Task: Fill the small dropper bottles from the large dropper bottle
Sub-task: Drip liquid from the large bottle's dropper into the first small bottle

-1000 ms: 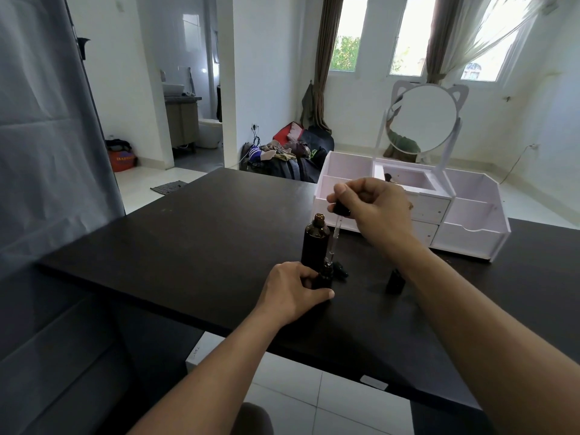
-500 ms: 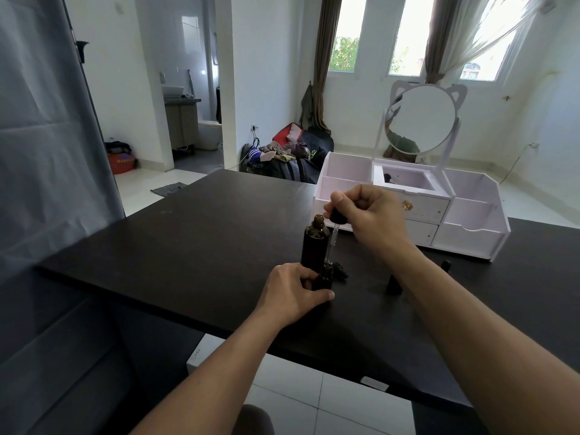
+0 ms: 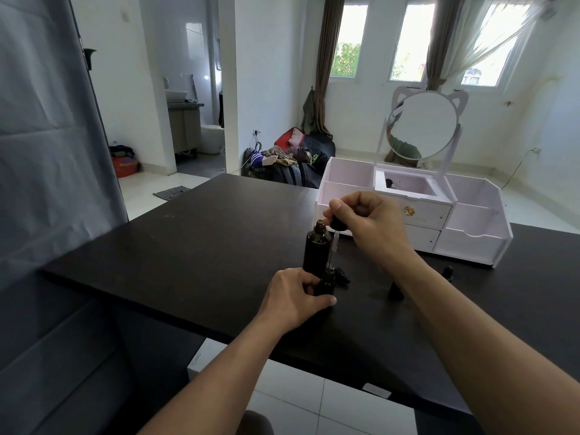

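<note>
The large dark dropper bottle (image 3: 317, 251) stands uncapped on the black table (image 3: 188, 246). In front of it, my left hand (image 3: 293, 296) grips a small dark dropper bottle (image 3: 324, 285) upright on the table. My right hand (image 3: 367, 222) pinches the black bulb of the dropper (image 3: 337, 226); its glass tube points down, with the tip at the small bottle's mouth. A small black cap (image 3: 342, 275) lies just right of the small bottle. Another small bottle (image 3: 394, 291) stands partly behind my right forearm, and a further one (image 3: 448, 273) sits to the right.
A white vanity organizer (image 3: 470, 233) with drawers and a round cat-eared mirror (image 3: 422, 125) stands at the back right of the table. A grey curtain (image 3: 47, 136) hangs at the left. The table's near edge runs just below my left hand.
My right hand has lowered the dropper slightly, so the glass tip now sits at the small bottle's mouth. My left hand keeps hold of the small bottle.
</note>
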### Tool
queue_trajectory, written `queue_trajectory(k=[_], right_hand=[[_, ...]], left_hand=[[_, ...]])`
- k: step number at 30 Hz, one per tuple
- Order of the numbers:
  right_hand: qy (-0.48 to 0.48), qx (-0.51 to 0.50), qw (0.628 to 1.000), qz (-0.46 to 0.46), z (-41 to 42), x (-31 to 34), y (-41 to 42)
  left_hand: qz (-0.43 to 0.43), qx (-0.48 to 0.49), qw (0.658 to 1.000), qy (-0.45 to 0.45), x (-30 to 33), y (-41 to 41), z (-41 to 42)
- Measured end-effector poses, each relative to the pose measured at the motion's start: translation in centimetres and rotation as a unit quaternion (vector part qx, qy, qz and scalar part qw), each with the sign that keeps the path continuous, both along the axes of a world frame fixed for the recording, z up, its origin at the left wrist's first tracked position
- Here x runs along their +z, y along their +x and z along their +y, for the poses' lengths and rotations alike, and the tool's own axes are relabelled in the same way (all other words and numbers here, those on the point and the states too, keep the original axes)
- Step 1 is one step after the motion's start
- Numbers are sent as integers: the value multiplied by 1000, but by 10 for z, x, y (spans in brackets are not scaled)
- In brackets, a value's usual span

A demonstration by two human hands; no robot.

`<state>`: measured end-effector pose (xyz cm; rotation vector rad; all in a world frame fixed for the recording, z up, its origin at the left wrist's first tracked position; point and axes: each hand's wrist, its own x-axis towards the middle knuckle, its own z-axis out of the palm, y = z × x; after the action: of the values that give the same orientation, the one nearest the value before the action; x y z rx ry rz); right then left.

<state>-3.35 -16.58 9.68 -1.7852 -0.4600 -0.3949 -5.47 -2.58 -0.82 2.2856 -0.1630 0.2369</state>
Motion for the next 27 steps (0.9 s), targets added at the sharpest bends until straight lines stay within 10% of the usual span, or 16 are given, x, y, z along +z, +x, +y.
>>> queue_trajectory(k=[27], right_hand=[[112, -66, 989, -73, 9, 49, 16]], left_hand=[[-6, -13, 1000, 18, -4, 5, 1]])
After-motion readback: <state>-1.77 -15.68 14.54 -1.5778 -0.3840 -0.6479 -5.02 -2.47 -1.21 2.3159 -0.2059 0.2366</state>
